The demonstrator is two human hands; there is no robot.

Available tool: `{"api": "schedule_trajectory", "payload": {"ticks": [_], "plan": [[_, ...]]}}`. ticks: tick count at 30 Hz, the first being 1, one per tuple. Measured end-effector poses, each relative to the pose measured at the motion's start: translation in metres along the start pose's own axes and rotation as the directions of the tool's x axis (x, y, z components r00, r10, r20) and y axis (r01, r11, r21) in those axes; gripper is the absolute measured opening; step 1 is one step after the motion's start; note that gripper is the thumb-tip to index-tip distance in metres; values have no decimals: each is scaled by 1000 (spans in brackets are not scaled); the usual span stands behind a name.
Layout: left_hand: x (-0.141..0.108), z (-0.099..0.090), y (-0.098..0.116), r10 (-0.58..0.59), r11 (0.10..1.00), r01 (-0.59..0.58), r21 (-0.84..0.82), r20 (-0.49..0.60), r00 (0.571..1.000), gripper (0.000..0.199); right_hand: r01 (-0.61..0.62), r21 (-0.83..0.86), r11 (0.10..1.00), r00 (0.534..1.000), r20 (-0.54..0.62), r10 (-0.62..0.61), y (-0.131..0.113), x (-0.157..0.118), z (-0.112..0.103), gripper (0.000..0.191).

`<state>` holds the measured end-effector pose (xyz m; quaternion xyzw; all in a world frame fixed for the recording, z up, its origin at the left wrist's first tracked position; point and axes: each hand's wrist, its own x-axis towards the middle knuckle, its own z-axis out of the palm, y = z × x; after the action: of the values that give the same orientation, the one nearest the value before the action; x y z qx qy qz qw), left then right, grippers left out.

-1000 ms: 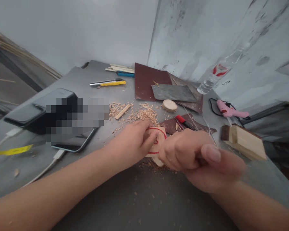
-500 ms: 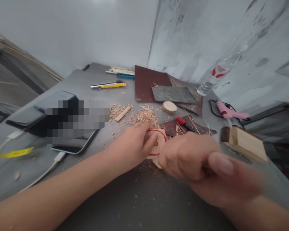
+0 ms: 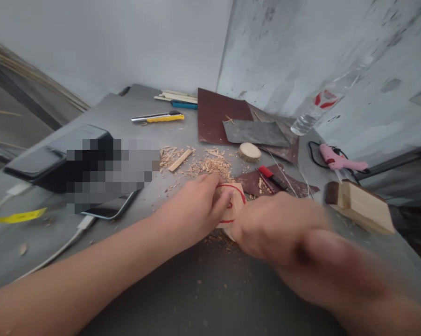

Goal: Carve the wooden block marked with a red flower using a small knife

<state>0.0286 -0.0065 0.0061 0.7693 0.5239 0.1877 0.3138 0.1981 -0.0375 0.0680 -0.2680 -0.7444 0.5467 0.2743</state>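
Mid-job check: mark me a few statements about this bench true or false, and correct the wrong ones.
1. The left hand has its thumb on the red-marked wood piece. True.
2. The yellow knife is in the right hand. False: it lies on the table, apart from that hand.
3. Wood shavings lie beyond the left hand. True.
4. The glue gun is black. False: it is pink.
5. The round wood slice is nearer the camera than the left hand. False: it lies farther off.

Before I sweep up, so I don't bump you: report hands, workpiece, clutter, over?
Left hand holding red-marked wood piece. Right hand curled at its right side, grip contents hidden. Wood shavings just beyond; red-and-black pen past right hand.
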Motion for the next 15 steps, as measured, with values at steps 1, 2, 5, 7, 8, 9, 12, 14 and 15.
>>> {"api": "schedule_trajectory", "payload": {"ticks": [1,2,5,7,8,9,12,14,15], "plan": [[0,0,0,3,1000,-3,0,-5,1000,32,23,59,998,998,-61,-19,1,1,1,66],[0,0,0,5,1000,-5,0,-9,1000,32,43,125,991,993,-111,-29,2,1,2,66],[0,1,1,-2,1000,2,-8,-11,1000,32,80,290,954,983,-183,-27,3,1,5,67],[0,1,1,-12,1000,12,-14,-11,1000,31,99,331,939,980,-194,-35,5,1,7,69],[1,1,0,-12,1000,12,-14,-12,1000,31,117,338,934,977,-205,-49,8,2,8,69],[1,1,0,-8,1000,8,-11,-13,1000,31,135,342,930,974,-216,-62,10,2,9,70],[2,2,-1,6,1000,-6,-7,-20,1000,32,162,361,918,969,-235,-79,11,4,9,68],[1,3,-2,8,1000,-8,-9,-27,1000,32,117,374,920,974,-223,-34,6,6,8,67],[1,4,-2,8,1000,-8,-9,-30,1000,32,79,367,927,979,-203,-3,2,6,8,68]]}}
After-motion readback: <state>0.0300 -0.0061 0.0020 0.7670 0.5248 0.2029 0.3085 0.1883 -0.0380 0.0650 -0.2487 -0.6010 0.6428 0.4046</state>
